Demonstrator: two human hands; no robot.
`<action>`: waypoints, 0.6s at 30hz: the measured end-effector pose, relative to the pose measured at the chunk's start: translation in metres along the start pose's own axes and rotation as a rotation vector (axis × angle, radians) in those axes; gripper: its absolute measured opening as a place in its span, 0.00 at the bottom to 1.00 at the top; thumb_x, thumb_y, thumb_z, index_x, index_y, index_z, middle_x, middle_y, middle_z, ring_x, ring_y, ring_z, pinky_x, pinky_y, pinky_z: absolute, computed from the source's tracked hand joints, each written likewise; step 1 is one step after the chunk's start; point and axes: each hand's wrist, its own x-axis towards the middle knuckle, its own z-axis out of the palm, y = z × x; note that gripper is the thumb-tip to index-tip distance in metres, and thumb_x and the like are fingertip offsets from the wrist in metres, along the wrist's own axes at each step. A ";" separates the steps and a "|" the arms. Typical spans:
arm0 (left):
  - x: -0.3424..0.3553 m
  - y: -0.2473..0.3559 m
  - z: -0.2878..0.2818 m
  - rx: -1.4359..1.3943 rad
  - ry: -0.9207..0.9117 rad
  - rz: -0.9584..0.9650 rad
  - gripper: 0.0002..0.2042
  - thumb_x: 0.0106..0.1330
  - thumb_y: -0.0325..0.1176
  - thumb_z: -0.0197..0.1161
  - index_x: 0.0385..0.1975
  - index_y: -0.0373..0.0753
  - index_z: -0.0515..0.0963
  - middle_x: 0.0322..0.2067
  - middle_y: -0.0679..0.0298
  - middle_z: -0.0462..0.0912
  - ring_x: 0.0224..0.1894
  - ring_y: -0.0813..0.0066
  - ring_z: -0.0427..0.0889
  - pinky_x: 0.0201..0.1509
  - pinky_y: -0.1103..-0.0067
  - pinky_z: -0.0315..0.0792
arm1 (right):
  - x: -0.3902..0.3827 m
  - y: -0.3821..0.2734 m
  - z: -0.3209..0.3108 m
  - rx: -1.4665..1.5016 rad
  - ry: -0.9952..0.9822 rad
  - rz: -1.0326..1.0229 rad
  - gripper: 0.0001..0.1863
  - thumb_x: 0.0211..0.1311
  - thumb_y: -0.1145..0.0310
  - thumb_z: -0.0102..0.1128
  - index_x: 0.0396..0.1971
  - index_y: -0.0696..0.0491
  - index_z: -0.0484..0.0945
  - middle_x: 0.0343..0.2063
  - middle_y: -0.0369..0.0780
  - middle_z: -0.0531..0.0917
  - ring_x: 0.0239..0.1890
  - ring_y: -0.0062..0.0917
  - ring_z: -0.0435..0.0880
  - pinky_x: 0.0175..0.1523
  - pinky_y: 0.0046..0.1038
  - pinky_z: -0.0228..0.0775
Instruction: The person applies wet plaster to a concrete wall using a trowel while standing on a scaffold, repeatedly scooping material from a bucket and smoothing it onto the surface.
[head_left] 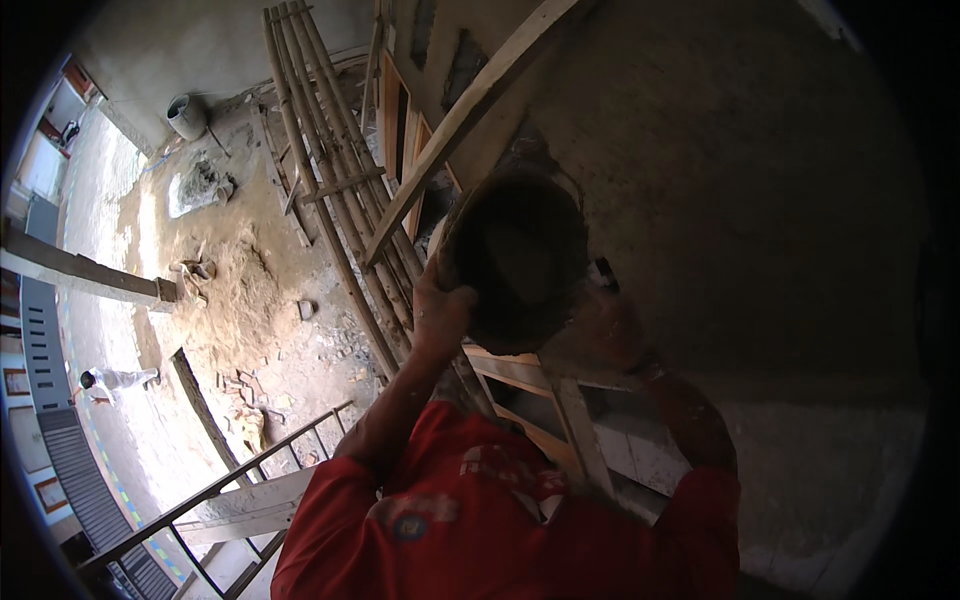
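In front of my chest is a round dark bucket (470,235) with its mouth toward me. Its inside lies in shadow, with a paler grey patch low in it. My left hand (443,312) is closed on the bucket's left rim, thumb over the edge. At the right side of the bucket, my right hand (615,325) is closed around a tool with a dark handle (603,272); the handle's end shows above the fist. The rest of that tool is lost in the shadow. A grey, rough plastered wall (740,220) rises to the right of both hands.
Bamboo poles (345,190) lashed together run below the bucket, crossed by a slanting timber beam (470,120). A metal ladder-like frame (250,465) stands lower left. Far below are a sand pile (240,290), a grey bucket (187,118) and a person in white (122,380).
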 end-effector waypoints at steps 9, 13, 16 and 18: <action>0.026 -0.046 -0.078 -0.014 0.191 -0.046 0.29 0.48 0.20 0.53 0.56 0.29 0.68 0.43 0.59 0.80 0.43 0.73 0.80 0.49 0.80 0.74 | 0.062 -0.032 0.008 -0.051 0.016 -0.139 0.23 0.51 0.67 0.67 0.47 0.58 0.76 0.40 0.51 0.81 0.41 0.46 0.82 0.45 0.38 0.74; 0.031 -0.076 -0.120 0.022 0.276 -0.012 0.30 0.47 0.18 0.52 0.57 0.29 0.67 0.46 0.58 0.79 0.47 0.70 0.80 0.53 0.79 0.72 | 0.090 -0.036 0.003 0.102 -0.136 -0.066 0.23 0.50 0.67 0.69 0.48 0.58 0.77 0.41 0.47 0.81 0.39 0.42 0.83 0.46 0.35 0.73; 0.033 -0.099 -0.146 0.013 0.345 0.026 0.28 0.47 0.19 0.53 0.55 0.29 0.69 0.47 0.57 0.79 0.48 0.70 0.79 0.54 0.78 0.72 | 0.118 -0.007 0.011 0.179 -0.199 -0.028 0.22 0.53 0.65 0.67 0.48 0.58 0.77 0.41 0.44 0.81 0.37 0.37 0.83 0.47 0.32 0.73; 0.036 -0.107 -0.156 0.105 0.370 -0.035 0.27 0.48 0.20 0.53 0.54 0.29 0.70 0.47 0.57 0.79 0.48 0.71 0.78 0.54 0.77 0.71 | 0.148 0.028 0.013 0.354 -0.181 0.130 0.20 0.56 0.63 0.65 0.46 0.58 0.78 0.41 0.41 0.80 0.34 0.34 0.82 0.48 0.30 0.73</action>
